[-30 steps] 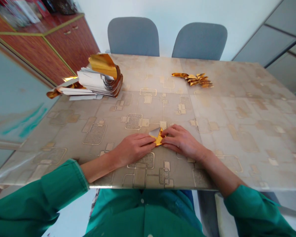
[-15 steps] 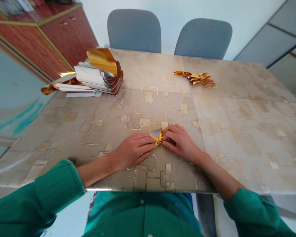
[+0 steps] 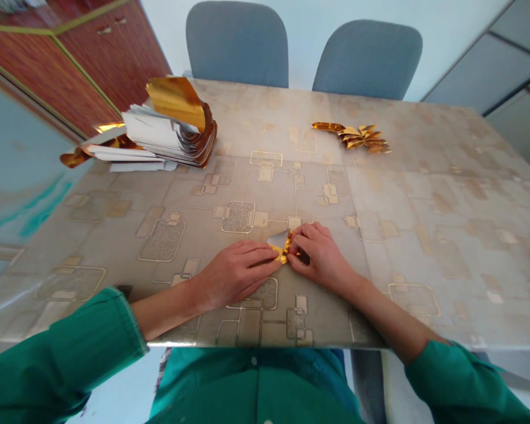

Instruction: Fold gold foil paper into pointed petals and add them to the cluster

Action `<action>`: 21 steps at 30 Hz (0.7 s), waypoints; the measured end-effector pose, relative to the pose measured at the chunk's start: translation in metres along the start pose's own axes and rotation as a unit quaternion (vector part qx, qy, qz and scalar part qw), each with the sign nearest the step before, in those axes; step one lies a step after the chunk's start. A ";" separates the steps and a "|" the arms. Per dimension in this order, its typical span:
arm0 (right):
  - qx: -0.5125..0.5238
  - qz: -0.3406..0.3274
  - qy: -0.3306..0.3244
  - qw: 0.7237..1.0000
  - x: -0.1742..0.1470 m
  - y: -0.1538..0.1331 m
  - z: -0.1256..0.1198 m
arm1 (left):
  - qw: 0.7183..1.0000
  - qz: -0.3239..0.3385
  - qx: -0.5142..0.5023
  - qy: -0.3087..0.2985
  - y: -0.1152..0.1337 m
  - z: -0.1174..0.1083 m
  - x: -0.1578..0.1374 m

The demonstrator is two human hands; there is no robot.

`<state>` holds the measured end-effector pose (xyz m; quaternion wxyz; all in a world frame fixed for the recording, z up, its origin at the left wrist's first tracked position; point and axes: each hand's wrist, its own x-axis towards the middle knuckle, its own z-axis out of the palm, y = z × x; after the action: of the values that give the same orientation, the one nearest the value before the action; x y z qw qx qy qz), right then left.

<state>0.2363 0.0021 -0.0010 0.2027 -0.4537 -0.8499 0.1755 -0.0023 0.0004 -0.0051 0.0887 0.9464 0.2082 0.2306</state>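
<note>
"Pinching what, with that right hand (image 3: 320,259)?"

"A small piece of gold foil paper (image 3: 283,245). Thumb and fingertips are closed on its right edge, where the foil looks crumpled."

"And the left hand (image 3: 236,271)?"

"Laid palm down, its fingertips on the near left part of the same piece. Whether its thumb closes underneath, I cannot tell; the hand hides it."

"So the paper sits between the two hands?"

"Right between them, on the patterned tablecloth (image 3: 291,194), with a pale silvery flap showing just beyond the left fingertips."

"What lies past the grip?"

"Well beyond it and to the right, a fanned cluster of folded gold pieces (image 3: 364,139), with a slim gold strip (image 3: 327,126) at its left end."

"And the other way?"

"Far off to the left, a thick stack of sheets (image 3: 159,138), white and gold, the top one curling up."

"Farther out?"

"Two grey chairs (image 3: 238,44) past the tablecloth's far edge, beyond the grip to either side, and a reddish wooden cabinet (image 3: 110,59) behind the stack. Nearer than the grip, the two green sleeves (image 3: 92,335)."
</note>
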 end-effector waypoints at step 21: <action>-0.017 -0.019 0.001 1.000 -0.001 0.003 0.005 | 0.998 0.042 0.044 0.000 0.004 0.002 0.005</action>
<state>0.2365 0.0019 -0.0075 0.1995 -0.4414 -0.8607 0.1566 0.0038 -0.0015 -0.0038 0.0372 0.9571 0.1787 0.2249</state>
